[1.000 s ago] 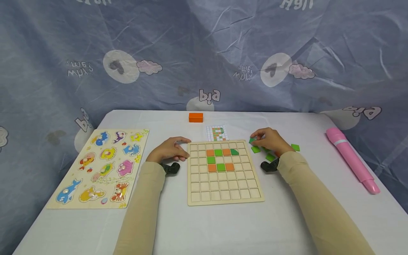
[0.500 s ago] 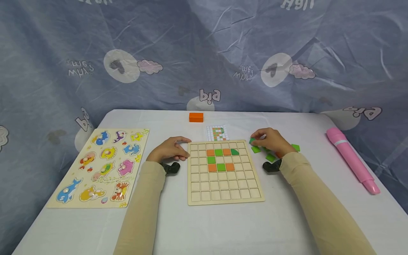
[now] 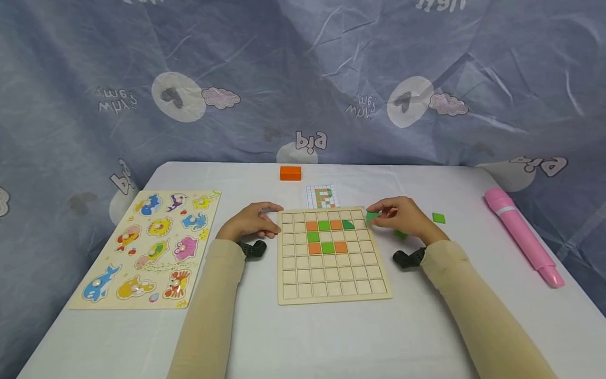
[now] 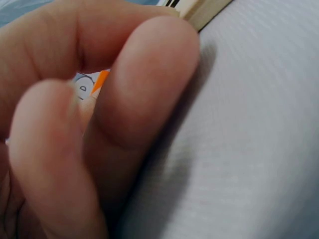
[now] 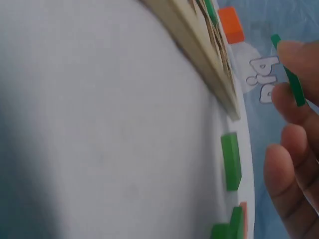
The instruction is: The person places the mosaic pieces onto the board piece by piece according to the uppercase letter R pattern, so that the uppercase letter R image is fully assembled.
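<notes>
A square wooden grid board lies mid-table, with several orange and green tiles set in its upper cells, one of them a dark green rounded piece. My left hand rests at the board's left edge, fingertips right at the rim near the far corner, and the left wrist view shows them beside the board's edge. Just off the far right corner, my right hand pinches a thin green tile between thumb and finger, held up above the table. Loose green tiles lie below it.
Behind the board is a small printed pattern card, and farther back an orange block. A wooden animal puzzle covers the left side. At right lie a green tile and a pink marker-shaped tube.
My right hand has lifted the green tile off the loose ones and shifted slightly left and nearer, to the board's right edge. The left hand holds its place.
</notes>
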Demonstrator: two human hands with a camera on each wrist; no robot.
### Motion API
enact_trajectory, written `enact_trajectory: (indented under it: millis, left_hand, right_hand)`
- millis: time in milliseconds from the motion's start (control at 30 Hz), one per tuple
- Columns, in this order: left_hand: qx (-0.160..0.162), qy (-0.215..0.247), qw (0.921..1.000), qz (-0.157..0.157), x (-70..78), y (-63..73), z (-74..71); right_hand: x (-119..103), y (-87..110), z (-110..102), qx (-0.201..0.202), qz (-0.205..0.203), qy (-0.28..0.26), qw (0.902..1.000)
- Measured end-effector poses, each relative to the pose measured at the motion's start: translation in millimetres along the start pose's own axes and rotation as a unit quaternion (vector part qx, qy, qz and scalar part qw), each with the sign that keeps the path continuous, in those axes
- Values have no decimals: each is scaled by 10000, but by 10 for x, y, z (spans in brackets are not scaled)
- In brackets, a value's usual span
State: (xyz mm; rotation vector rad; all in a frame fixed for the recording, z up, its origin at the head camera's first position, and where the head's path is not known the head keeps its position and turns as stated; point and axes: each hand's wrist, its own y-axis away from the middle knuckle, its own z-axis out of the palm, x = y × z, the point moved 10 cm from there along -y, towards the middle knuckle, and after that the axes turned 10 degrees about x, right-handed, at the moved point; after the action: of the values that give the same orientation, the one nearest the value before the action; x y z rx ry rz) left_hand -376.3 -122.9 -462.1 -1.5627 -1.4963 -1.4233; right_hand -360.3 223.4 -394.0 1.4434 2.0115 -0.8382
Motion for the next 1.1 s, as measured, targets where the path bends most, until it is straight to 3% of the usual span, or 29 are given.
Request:
enact_trajectory:
  millis: [133, 567, 1100]
  left_hand:
    - [16, -40, 10000, 19, 8, 1, -10]
    - [-26, -131, 9999, 55, 17, 6, 4]
    - [-3, -36, 10000, -61, 10, 3, 6]
  right_hand:
    - [-135, 64, 88, -206, -321, -225, 9990]
    - [-382, 229, 404, -1054, -717, -452, 9908]
    - [-483, 270, 592, -1354, -1051, 85, 9852]
